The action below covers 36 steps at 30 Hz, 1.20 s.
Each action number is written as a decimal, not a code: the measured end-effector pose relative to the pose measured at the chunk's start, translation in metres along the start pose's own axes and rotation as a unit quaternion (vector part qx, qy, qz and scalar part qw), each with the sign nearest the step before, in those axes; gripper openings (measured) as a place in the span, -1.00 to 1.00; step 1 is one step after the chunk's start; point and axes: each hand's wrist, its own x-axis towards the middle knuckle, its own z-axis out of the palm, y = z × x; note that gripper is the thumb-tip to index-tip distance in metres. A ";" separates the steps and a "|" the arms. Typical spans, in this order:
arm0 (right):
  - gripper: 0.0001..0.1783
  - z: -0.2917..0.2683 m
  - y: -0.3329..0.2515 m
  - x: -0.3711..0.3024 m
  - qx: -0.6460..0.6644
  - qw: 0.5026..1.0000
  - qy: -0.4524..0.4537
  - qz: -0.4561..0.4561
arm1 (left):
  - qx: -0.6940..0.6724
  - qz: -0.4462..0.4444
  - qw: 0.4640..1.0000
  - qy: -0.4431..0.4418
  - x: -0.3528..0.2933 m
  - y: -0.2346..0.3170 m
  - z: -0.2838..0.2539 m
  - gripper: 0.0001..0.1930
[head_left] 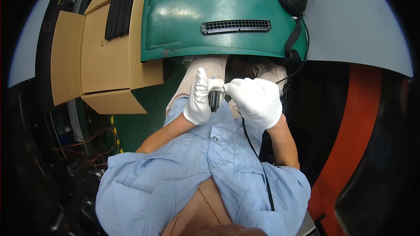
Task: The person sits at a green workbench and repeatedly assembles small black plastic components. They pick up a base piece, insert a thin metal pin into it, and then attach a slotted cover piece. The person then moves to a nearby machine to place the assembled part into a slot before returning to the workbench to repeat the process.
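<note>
Centre of frame: the small black rectangular part [214,100] is grasped in the white-gloved left hand [199,98], thumb raised. The white-gloved right hand [255,100] has its fingers curled in, tips beside the part; whether it grips anything, I cannot tell. Hazards, in my judgement: a loose left hold could drop the part; the thin black cable [267,182], emerging below the right hand, could snag.

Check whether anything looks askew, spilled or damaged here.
The green mat looks creased along its near-left edge instead of smooth. I see no spill. The dark piece at the left hand is too small to judge for damage.
</note>
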 end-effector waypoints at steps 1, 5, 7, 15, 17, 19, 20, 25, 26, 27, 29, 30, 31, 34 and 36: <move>-0.74 0.007 0.000 0.000 0.001 1.000 0.022 0.004 | -0.013 -0.005 1.000 -0.002 0.001 -0.002 0.000 -0.07; -0.88 0.011 -0.002 0.003 0.125 0.978 0.086 0.144 | 0.022 0.024 0.998 -0.056 0.003 -0.003 -0.008 -0.05; -0.92 0.003 -0.010 0.004 0.251 0.933 0.066 0.251 | 0.006 0.004 0.998 -0.069 0.002 -0.002 -0.012 -0.05; -0.48 -0.022 -0.031 0.026 0.312 0.833 -0.139 0.435 | -0.179 0.009 0.981 -0.079 0.009 -0.003 0.006 -0.10; -0.54 -0.020 -0.032 0.028 0.331 0.824 -0.132 0.440 | -0.110 0.043 0.990 -0.074 0.007 -0.007 0.011 -0.11; -0.58 -0.013 -0.027 0.025 0.394 0.802 -0.069 0.444 | -0.087 0.055 0.992 -0.076 0.004 -0.007 0.017 -0.12; -0.61 -0.010 -0.024 0.021 0.391 0.808 -0.047 0.439 | -0.075 0.060 0.992 -0.077 0.002 -0.007 0.019 -0.13; -0.58 -0.032 -0.027 0.015 0.333 0.824 -0.121 0.441 | -0.072 0.089 0.991 -0.072 0.011 -0.015 0.018 -0.09; -0.56 -0.041 -0.033 0.014 0.288 0.833 -0.179 0.437 | -0.065 0.095 0.990 -0.081 0.011 -0.010 0.018 -0.10; -0.53 -0.048 -0.040 0.016 0.274 0.855 -0.159 0.412 | -0.060 0.101 0.989 -0.094 0.012 -0.002 0.020 -0.10; -0.55 -0.053 -0.042 0.015 0.280 0.856 -0.173 0.399 | -0.017 0.132 0.986 -0.102 0.011 0.020 0.021 -0.11; -0.56 -0.056 -0.042 0.013 0.283 0.858 -0.180 0.390 | 0.019 0.156 0.982 -0.102 0.012 0.032 0.021 -0.12; -0.58 -0.053 -0.044 0.006 0.302 0.863 -0.134 0.381 | 0.070 0.199 0.969 -0.125 0.018 0.041 0.015 -0.11; -0.62 -0.077 -0.045 0.012 0.329 0.840 -0.130 0.411 | 0.293 0.321 0.897 -0.084 0.015 0.068 0.026 0.24; -0.65 -0.072 -0.042 0.007 0.361 0.827 -0.060 0.427 | 0.293 0.424 0.845 -0.145 0.024 0.071 0.026 0.36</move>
